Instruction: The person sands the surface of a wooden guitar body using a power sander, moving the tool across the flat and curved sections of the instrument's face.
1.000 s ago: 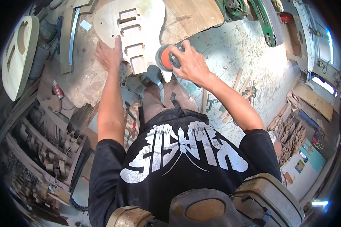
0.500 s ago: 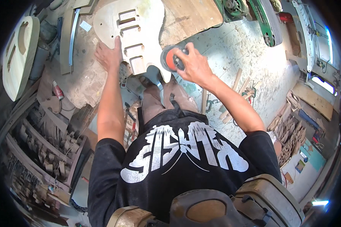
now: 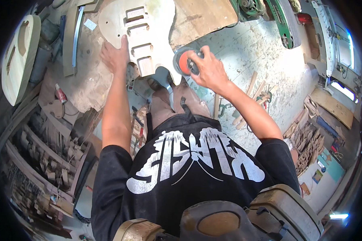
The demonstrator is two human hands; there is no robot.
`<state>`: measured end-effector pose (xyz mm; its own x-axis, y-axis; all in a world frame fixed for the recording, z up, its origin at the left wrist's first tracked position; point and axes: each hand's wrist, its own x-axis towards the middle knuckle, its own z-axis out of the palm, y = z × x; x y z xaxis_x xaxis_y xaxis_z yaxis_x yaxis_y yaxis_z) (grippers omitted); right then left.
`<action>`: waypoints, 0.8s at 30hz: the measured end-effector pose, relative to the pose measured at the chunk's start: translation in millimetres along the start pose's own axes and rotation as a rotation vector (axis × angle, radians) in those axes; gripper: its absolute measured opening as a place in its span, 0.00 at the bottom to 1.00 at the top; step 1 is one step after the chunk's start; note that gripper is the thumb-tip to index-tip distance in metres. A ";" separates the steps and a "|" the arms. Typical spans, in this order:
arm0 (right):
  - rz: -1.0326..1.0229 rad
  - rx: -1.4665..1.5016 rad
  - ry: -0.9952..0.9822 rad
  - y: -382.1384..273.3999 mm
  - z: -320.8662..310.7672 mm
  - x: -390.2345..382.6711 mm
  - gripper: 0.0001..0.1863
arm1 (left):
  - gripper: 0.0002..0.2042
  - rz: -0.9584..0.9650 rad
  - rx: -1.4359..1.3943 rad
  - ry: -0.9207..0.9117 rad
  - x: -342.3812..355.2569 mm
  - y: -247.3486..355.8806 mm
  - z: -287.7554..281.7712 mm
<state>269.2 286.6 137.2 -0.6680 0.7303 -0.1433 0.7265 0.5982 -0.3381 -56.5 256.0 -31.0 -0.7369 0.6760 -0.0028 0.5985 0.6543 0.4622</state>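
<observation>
A pale wooden electric guitar body [image 3: 155, 34] with several routed cavities lies at the front of the workbench, its horn pointing toward me. My left hand [image 3: 116, 56] grips its left edge, thumb on the top face and fingers beside the rim, partly hidden. In my right hand [image 3: 211, 72] is a round power sander [image 3: 184, 61] with an orange-red middle and dark pad. Its pad sits against the right side of the body, by the horn, and appears tilted. Whether the pad spins cannot be seen.
A second guitar body [image 3: 22, 60] stands at far left near a red-and-white bottle [image 3: 60, 93]. A green belt machine [image 3: 279, 22] is at back right. Clamps [image 3: 265, 96] and wood strips lie on the right. Wood offcuts fill a rack [image 3: 40, 154] at lower left.
The sander has shifted slightly right and toward me relative to the guitar body, staying by its right edge. My left hand keeps its place on the body. The whole view has shifted a little.
</observation>
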 end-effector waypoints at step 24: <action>-0.009 -0.025 0.038 1.8 -1.1 26.1 0.36 | 0.47 -0.025 -0.013 0.003 0.6 1.7 -2.8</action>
<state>253.3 307.1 133.9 -0.6681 0.7367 -0.1046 0.7247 0.6124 -0.3158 -56.8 256.5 -27.8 -0.7526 0.6584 -0.0116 0.5757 0.6664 0.4738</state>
